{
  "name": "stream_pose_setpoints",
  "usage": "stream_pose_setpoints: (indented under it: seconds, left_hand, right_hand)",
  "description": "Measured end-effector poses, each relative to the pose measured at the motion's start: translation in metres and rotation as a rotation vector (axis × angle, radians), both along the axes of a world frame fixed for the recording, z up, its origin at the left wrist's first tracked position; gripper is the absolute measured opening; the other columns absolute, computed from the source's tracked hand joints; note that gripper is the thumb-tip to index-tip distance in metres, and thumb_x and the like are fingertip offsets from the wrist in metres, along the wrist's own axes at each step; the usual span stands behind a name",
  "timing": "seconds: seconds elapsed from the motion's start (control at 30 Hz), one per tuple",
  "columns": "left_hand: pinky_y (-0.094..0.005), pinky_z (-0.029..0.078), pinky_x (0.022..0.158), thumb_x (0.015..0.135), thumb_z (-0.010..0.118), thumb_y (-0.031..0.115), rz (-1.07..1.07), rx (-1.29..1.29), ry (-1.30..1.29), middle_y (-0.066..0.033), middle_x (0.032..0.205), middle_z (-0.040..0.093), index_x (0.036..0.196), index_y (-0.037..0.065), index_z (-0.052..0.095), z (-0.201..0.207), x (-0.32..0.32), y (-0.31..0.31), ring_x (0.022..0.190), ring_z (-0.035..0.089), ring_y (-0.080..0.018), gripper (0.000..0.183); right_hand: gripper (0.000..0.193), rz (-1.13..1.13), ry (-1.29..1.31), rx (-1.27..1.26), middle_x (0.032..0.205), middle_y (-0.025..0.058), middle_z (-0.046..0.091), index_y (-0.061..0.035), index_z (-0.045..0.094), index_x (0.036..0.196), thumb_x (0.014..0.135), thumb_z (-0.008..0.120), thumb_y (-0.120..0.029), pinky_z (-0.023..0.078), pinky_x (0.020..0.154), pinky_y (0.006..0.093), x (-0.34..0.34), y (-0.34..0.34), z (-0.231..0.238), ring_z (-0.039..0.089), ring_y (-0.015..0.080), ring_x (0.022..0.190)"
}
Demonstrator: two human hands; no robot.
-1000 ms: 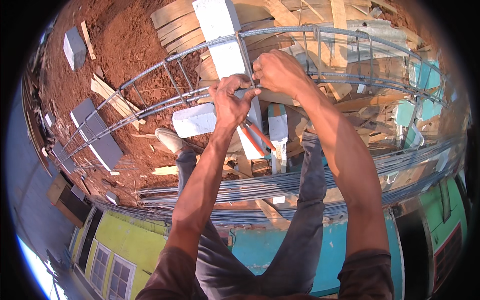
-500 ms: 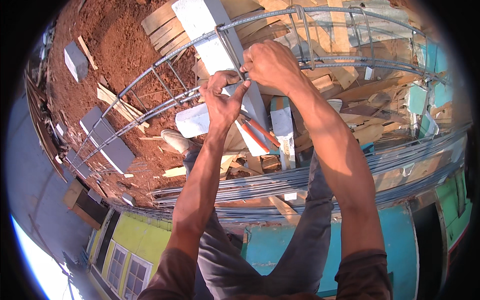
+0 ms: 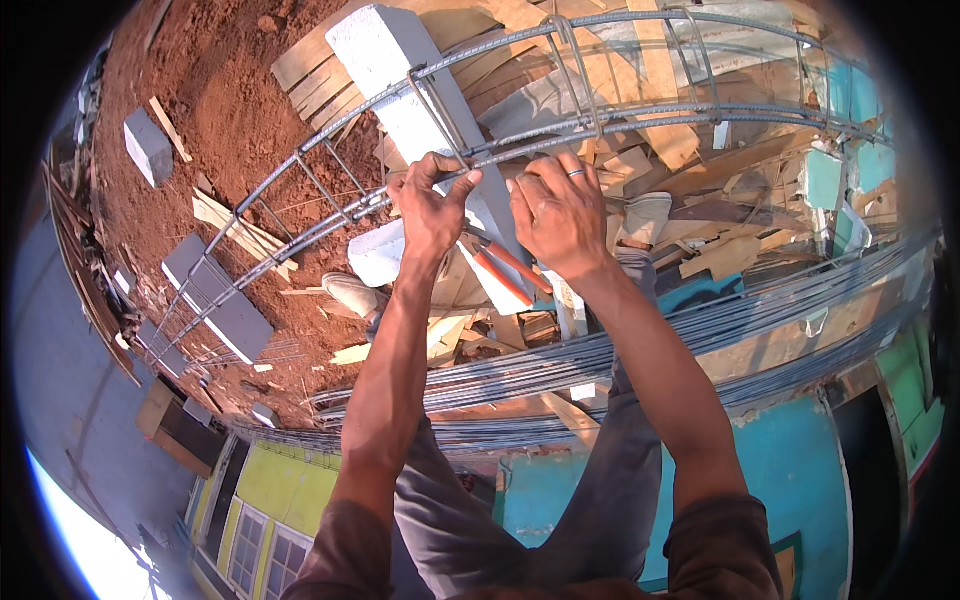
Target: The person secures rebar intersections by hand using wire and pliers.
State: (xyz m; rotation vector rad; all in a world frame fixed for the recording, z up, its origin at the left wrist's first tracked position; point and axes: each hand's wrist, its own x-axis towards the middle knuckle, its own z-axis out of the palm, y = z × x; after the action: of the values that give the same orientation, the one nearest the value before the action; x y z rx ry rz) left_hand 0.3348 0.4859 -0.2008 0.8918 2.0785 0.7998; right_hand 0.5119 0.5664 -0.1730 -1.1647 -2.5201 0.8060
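A long rebar cage [image 3: 300, 155], steel bars joined by bent stirrups, crosses in front of me. My left hand [image 3: 432, 208] is closed on its lower bars, beside a slanted stirrup [image 3: 437, 112]. Just right of it, my right hand [image 3: 562, 215] is held below the bars with its fingers curled and a ring on one finger. What those fingers hold, if anything, is hidden. Orange-handled pincers [image 3: 508, 268] are between and below my hands, over a white block [image 3: 385, 65] under the cage. Their head is partly hidden.
Bundled steel bars [image 3: 520, 370] run across in front of my legs. Broken wood boards [image 3: 650, 90] and red soil [image 3: 230, 90] cover the ground. Grey blocks [image 3: 215, 290] lie to the left. My shoes [image 3: 645, 218] stand among the scraps.
My right hand has come down and right, away from my left hand and the stirrup, and has turned over. My left hand stays at the bars. The view has shifted slightly.
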Motion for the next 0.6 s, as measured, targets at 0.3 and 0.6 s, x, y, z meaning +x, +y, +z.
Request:
stream_pose_setpoints:
  seconds: [0.3,0.6]
  left_hand:
    - [-0.0407,0.03,0.101,0.083,0.085,0.03,-0.051,0.052,0.088,-0.0056,0.098,0.072,0.094,0.009,0.073,-0.005,-0.004,-0.01,0.096,0.059,-0.0221,0.027]
    - [-0.0438,0.034,0.107,0.092,0.068,0.004,-0.184,0.247,0.378,-0.0108,0.117,0.069,0.109,0.007,0.067,0.009,0.012,-0.013,0.112,0.06,-0.0285,0.017]
  right_hand:
    - [0.035,-0.061,-0.104,-0.019,0.149,0.001,0.056,-0.0087,0.068,0.124,0.091,0.062,-0.012,0.028,0.111,0.0512,-0.034,-0.036,-0.03,0.044,0.0306,0.129]
    - [0.017,-0.171,0.21,-0.111,0.128,-0.0033,0.07,-0.0084,0.074,0.106,0.09,0.068,-0.013,0.031,0.102,0.047,-0.036,-0.036,-0.037,0.051,0.0276,0.117]
